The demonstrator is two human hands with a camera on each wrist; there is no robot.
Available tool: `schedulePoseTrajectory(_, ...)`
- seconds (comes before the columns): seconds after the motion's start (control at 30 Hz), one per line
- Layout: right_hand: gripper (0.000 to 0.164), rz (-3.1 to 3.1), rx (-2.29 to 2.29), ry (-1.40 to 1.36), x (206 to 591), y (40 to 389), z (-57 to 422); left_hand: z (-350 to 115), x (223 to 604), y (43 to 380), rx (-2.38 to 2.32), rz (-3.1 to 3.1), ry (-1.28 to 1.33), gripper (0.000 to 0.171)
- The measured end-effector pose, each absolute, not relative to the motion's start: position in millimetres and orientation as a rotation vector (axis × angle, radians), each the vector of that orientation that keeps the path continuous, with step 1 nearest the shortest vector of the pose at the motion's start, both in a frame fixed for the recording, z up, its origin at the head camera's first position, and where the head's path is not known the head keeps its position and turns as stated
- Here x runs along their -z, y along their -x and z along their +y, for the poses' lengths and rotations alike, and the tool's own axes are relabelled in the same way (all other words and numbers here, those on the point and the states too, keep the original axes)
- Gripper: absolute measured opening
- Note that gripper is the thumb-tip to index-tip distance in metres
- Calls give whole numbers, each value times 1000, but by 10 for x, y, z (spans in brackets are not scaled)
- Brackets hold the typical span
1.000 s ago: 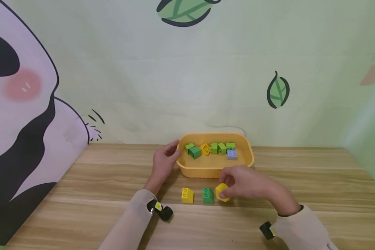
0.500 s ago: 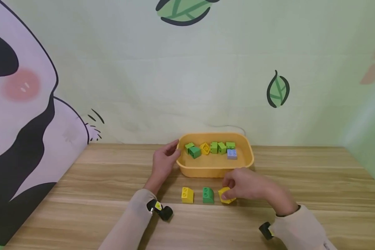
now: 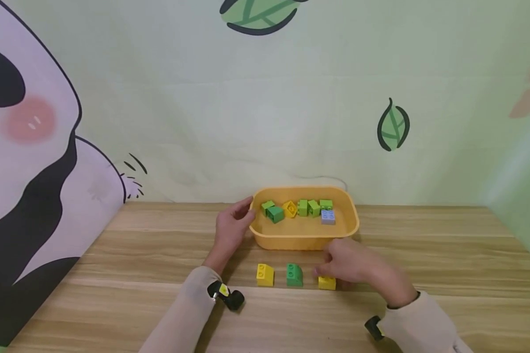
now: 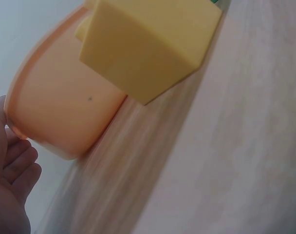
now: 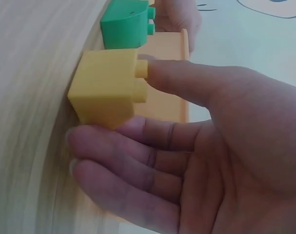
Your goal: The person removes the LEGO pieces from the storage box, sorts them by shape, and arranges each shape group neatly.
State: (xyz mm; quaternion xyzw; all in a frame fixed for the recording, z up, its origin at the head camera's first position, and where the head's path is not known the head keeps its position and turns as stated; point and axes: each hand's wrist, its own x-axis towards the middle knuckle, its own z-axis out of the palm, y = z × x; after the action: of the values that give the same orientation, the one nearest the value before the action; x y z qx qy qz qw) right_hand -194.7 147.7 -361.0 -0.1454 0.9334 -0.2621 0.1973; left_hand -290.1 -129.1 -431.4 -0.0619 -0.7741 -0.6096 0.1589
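Note:
My left hand (image 3: 233, 228) holds the left end of a yellow-orange plastic tray (image 3: 300, 243), thumb at the rim; its other fingers (image 4: 24, 170) lie loosely outside the wall. My right hand (image 3: 351, 260) is around a yellow toy building brick (image 3: 327, 284) standing on the table. In the right wrist view, the thumb is by the brick's studs and relaxed fingers lie along its side. To its left stand a green sloped brick (image 3: 294, 275) and another yellow sloped brick (image 3: 265, 275), spaced apart in a row.
Inside the tray lie several green bricks (image 3: 313, 209), a yellow one (image 3: 290, 209) and a lavender one (image 3: 328, 217). The wooden table (image 3: 424, 245) ends at a printed backdrop (image 3: 335, 98) behind the tray. A thin cable (image 3: 322, 177) runs along the backdrop.
My right hand has moved the yellow brick slightly right, from tilted in the fingers to standing on the table beside the green one. The left hand and tray have stayed put.

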Motion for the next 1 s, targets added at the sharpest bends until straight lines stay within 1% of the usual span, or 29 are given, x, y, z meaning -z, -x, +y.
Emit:
schedulePoseTrajectory(0.17,34,2591,792,439,3617,1966,1550,-1288,4312,2905,1744,-2217,173,41)
schedulePoseTrajectory(0.33,20,2514,895,625,3518,2016,1710,-1281,4315,2915,1741,-2217,171,40)
schedulePoseTrajectory(0.37,21,2492,906,678,3504,2029,1737,-1282,4318,2916,1742,-2217,172,41)
schedulePoseTrajectory(0.47,35,2423,919,768,3500,2065,1787,-1288,4324,2916,1742,-2220,170,41)
schedulePoseTrajectory(0.5,37,2391,928,773,3503,2072,1791,-1291,4324,2916,1745,-2218,169,41)
schedulePoseTrajectory(0.67,43,2265,953,808,3554,2108,1798,-1298,4326,2912,1757,-2206,168,41)
schedulePoseTrajectory(0.73,42,2232,964,813,3572,2118,1804,-1299,4323,2910,1761,-2202,171,41)
schedulePoseTrajectory(1.0,27,2224,998,779,3631,2143,1830,-1293,4316,2905,1769,-2192,181,40)
